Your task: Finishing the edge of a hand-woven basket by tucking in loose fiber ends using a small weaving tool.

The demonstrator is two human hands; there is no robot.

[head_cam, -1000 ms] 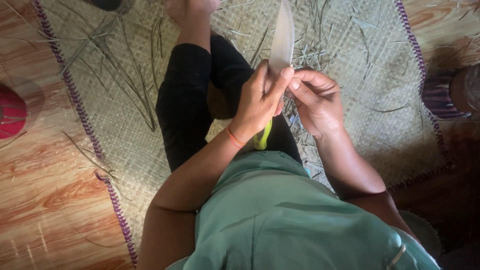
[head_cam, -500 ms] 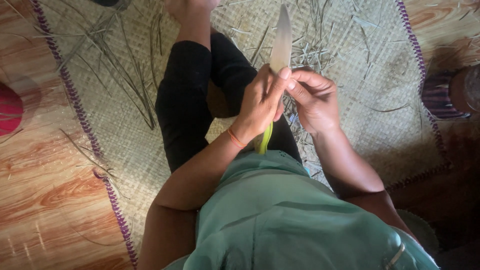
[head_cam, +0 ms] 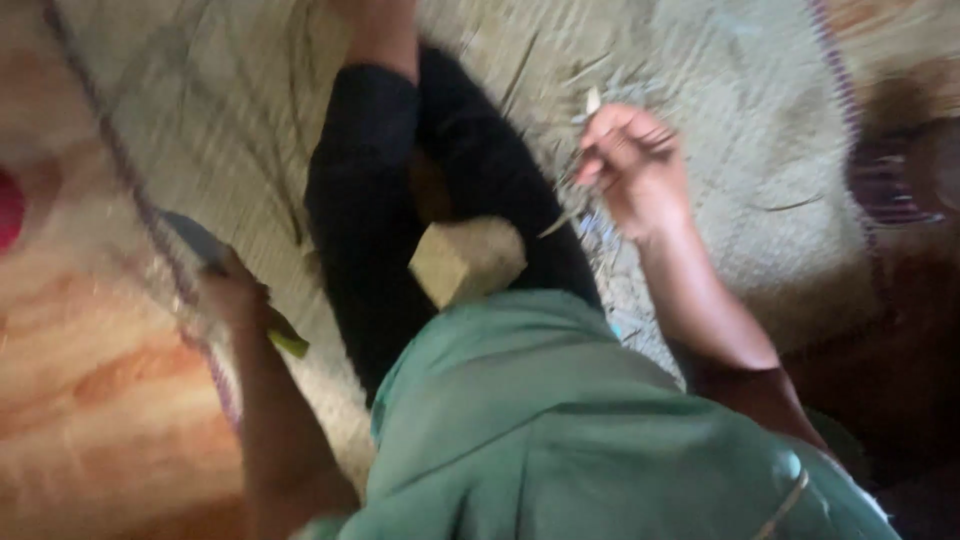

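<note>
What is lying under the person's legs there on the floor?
A pale woven mat with a purple edge lies under the dark-clad legs, with thin dry strips scattered on it. The part right beneath the legs is covered, so anything there stays hidden.

Woven mat [head_cam: 240,120] over wooden floor [head_cam: 90,420]

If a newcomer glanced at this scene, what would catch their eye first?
Probably the left hand, out over the woven mat's edge, gripping a knife with a yellow-green handle. Then the right hand, raised above the mat, pinching thin leaf strips. A tan block rests on the lap.
</note>
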